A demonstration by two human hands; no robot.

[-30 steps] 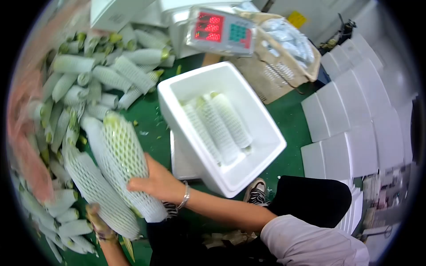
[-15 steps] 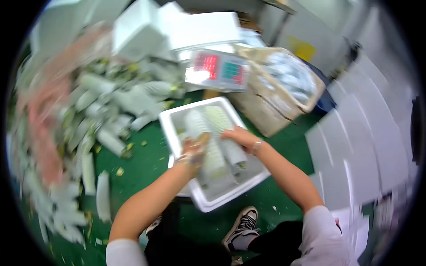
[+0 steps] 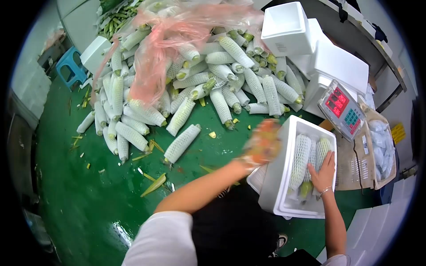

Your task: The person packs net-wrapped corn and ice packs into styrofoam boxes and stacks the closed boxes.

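A white foam box (image 3: 278, 195) stands in front of me, with several long, pale-green vegetables (image 3: 301, 160) in it, which look like ears of corn in white foam nets. My right hand (image 3: 323, 172) lies on the rightmost of these, its thumb and fingers apart. Outside the box's left wall is my left hand (image 3: 262, 142), in a patterned orange glove. Motion smears its fingers, and nothing held shows. One netted ear (image 3: 183, 143) rests on the green floor, further left.
A large heap of netted ears (image 3: 222, 71) lies beyond, partly under pink plastic film (image 3: 155, 57). A lit digital scale display (image 3: 341, 109) and a beige crate (image 3: 350, 168) of bagged items stand right. White foam boxes (image 3: 286, 31) are stacked behind; a blue stool (image 3: 71, 66) is far left.
The view has swung left, putting the box further right. My left hand has come off the netted ears and out past the box's left wall. My right hand remains on the ears.
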